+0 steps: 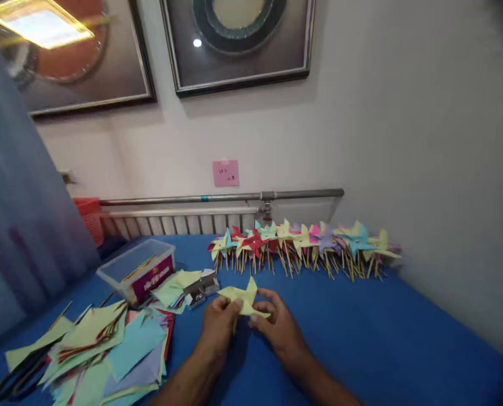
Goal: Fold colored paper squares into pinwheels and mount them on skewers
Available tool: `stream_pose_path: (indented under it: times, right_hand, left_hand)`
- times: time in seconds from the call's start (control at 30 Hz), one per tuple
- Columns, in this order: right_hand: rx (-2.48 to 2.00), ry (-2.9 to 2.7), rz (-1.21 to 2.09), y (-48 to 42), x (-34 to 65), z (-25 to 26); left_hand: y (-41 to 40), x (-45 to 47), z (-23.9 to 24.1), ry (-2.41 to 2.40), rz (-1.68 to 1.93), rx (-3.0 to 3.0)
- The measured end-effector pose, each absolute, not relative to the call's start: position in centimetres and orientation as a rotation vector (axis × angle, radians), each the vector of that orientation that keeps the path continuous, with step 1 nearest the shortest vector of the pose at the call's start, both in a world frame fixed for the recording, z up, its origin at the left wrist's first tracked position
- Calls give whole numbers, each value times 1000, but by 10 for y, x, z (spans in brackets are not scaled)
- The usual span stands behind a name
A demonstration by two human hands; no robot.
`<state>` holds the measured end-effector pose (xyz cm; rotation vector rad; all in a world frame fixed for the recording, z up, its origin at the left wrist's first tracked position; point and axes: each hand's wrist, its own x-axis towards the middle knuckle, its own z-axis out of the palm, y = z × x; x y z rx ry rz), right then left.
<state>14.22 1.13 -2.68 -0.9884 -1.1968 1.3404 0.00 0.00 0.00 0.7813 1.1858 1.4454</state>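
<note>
A yellow paper pinwheel (pixel 243 298) is held between both hands just above the blue table (pixel 361 338). My left hand (pixel 218 327) pinches its left side, fingers closed on the paper. On the right, my right hand (pixel 279 326) grips its lower edge with thumb and fingers. Whether a stick is attached to it is hidden by the hands.
A row of several finished coloured pinwheels on sticks (pixel 306 245) lies along the wall. A clear plastic box with sticks (pixel 138 270) and a small stapler-like tool (pixel 201 290) sit left of the hands. Loose coloured paper squares (pixel 107 349) and scissors (pixel 14 378) cover the left.
</note>
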Motion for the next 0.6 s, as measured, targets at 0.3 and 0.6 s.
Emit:
stream_pose_path:
  times: [0.3, 0.6]
  right_hand:
    - [-975, -1376, 1315, 3, 146, -16]
    - [-1074, -1420, 1183, 4, 147, -16]
  left_hand:
    - [4, -3, -8, 1123, 1403, 814]
    - [5, -1, -8, 1259, 1411, 913]
